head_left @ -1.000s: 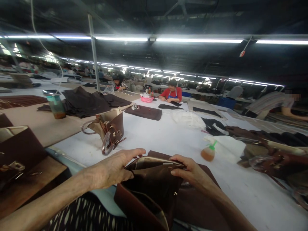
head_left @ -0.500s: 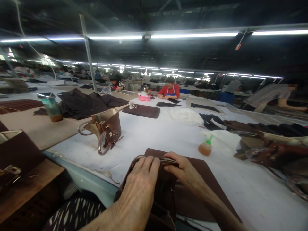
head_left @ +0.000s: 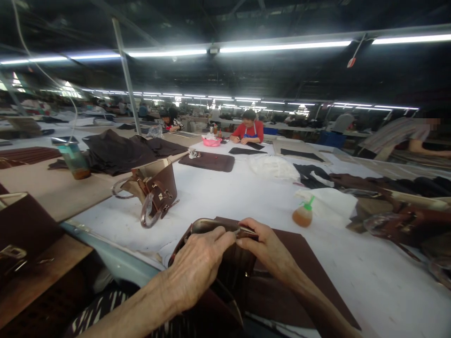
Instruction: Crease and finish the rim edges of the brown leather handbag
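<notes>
Two hands on brown bag at near edge of white table. Left hand pinches bag's top rim, fingers closed on it. Right hand grips same rim — thumbs nearly meet. Small orange bottle near right hand; second brown bag stands further left.

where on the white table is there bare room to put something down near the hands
The widest bare patch of the white table lies between the standing brown bag, the dark mat and the orange bottle. Another runs right of the brown sheet. Crowded: the right edge with its leather pieces, and around both hands.
</notes>
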{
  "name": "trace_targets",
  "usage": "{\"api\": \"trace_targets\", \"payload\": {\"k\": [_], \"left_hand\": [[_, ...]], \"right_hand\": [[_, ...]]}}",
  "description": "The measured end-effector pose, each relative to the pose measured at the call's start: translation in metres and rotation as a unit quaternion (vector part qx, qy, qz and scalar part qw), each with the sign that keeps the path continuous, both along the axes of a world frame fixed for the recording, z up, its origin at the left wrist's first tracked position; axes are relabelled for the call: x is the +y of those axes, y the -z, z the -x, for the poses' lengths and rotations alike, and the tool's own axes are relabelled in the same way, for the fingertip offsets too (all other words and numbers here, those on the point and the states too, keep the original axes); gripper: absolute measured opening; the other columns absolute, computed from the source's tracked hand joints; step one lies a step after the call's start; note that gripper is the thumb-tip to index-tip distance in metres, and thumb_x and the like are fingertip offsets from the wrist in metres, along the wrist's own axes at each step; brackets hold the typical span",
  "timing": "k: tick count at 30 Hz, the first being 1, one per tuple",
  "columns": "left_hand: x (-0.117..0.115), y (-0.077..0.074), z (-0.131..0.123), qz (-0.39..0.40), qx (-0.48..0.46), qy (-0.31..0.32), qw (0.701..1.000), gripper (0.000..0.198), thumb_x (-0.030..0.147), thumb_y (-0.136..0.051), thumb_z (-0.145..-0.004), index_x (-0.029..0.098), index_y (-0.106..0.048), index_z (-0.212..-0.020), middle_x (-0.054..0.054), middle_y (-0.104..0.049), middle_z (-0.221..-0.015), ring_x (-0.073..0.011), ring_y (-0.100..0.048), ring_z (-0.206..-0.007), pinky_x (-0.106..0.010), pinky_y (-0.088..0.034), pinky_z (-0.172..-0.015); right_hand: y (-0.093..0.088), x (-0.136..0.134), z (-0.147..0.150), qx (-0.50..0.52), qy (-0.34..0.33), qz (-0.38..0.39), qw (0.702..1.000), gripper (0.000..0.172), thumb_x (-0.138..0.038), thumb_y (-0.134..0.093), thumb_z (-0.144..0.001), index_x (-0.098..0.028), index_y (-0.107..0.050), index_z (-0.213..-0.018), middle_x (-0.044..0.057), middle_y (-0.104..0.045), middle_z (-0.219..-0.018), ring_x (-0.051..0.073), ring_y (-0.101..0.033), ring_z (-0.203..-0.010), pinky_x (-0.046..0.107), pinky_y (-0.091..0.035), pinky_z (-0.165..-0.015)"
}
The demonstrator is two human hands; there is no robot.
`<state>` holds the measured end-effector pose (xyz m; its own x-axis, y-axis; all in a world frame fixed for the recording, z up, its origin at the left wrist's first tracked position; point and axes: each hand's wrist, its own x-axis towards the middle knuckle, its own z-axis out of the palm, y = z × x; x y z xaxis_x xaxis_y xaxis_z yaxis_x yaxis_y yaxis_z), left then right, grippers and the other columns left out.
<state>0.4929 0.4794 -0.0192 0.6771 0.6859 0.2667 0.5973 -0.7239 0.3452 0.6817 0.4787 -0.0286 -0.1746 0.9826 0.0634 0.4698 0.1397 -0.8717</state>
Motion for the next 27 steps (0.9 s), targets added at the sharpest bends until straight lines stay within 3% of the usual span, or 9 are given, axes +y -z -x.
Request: {"api": "trace_targets", "payload": {"k": [7, 11, 16, 19, 22, 27], "left_hand": [[0.011, -0.002, 0.002, 0.014, -0.033, 0.022, 0.999, 0.051, 0.001, -0.04, -0.073, 0.033, -0.05, -0.111, 0.002, -0.054, -0.084, -0.0136, -0.049, -0.077, -0.023, -0.037, -0.067], [0.013, -0.005, 0.002, 0.025, -0.02, 0.019, 0.999, 0.043, 0.002, -0.043, -0.071, 0.027, -0.057, -0.103, 0.001, -0.056, -0.081, -0.0143, -0.051, -0.077, -0.024, -0.035, -0.069], [0.013, -0.015, 0.003, 0.106, -0.033, 0.073, 0.991, 0.021, 0.009, -0.049, -0.073, 0.021, -0.061, -0.087, 0.003, -0.058, -0.074, -0.0107, -0.051, -0.069, -0.02, -0.034, -0.066], [0.016, -0.02, 0.003, 0.145, -0.058, 0.106, 0.982, 0.027, 0.008, -0.042, -0.077, 0.02, -0.064, -0.086, 0.005, -0.054, -0.067, -0.0077, -0.046, -0.061, -0.017, -0.033, -0.062], [0.021, -0.022, 0.001, 0.233, -0.069, 0.102, 0.965, 0.033, 0.008, -0.039, -0.076, 0.019, -0.067, -0.087, 0.005, -0.049, -0.062, -0.0064, -0.041, -0.056, -0.016, -0.031, -0.056], [0.028, -0.025, -0.003, 0.433, -0.005, 0.007, 0.901, 0.027, 0.018, -0.045, -0.066, 0.017, -0.068, -0.08, 0.006, -0.038, -0.05, -0.0072, -0.03, -0.042, -0.019, -0.021, -0.039]], "right_hand": [[-0.001, 0.004, -0.006, 0.011, -0.013, 0.016, 1.0, 0.015, -0.019, -0.057, -0.07, -0.019, -0.056, -0.085, -0.005, -0.051, -0.069, 0.012, -0.046, -0.067, 0.022, -0.033, -0.058], [0.001, 0.003, -0.005, 0.016, -0.016, 0.017, 1.0, 0.016, -0.018, -0.057, -0.07, -0.019, -0.056, -0.086, -0.005, -0.051, -0.069, 0.012, -0.046, -0.066, 0.022, -0.033, -0.058], [0.001, -0.001, -0.005, 0.022, -0.021, 0.022, 0.999, 0.018, -0.018, -0.057, -0.07, -0.019, -0.057, -0.088, -0.004, -0.053, -0.072, 0.013, -0.047, -0.069, 0.021, -0.033, -0.058], [0.002, -0.003, -0.005, 0.027, -0.025, 0.018, 0.999, 0.018, -0.017, -0.058, -0.07, -0.019, -0.057, -0.087, -0.004, -0.053, -0.072, 0.013, -0.047, -0.069, 0.021, -0.034, -0.06], [0.001, -0.005, -0.004, 0.039, -0.037, 0.01, 0.999, 0.018, -0.017, -0.058, -0.07, -0.019, -0.058, -0.088, -0.003, -0.054, -0.076, 0.014, -0.048, -0.073, 0.022, -0.036, -0.064], [-0.004, -0.007, -0.003, 0.047, -0.063, 0.007, 0.997, 0.013, -0.019, -0.057, -0.071, -0.017, -0.061, -0.083, 0.0, -0.055, -0.08, 0.016, -0.05, -0.077, 0.024, -0.038, -0.067]]}}
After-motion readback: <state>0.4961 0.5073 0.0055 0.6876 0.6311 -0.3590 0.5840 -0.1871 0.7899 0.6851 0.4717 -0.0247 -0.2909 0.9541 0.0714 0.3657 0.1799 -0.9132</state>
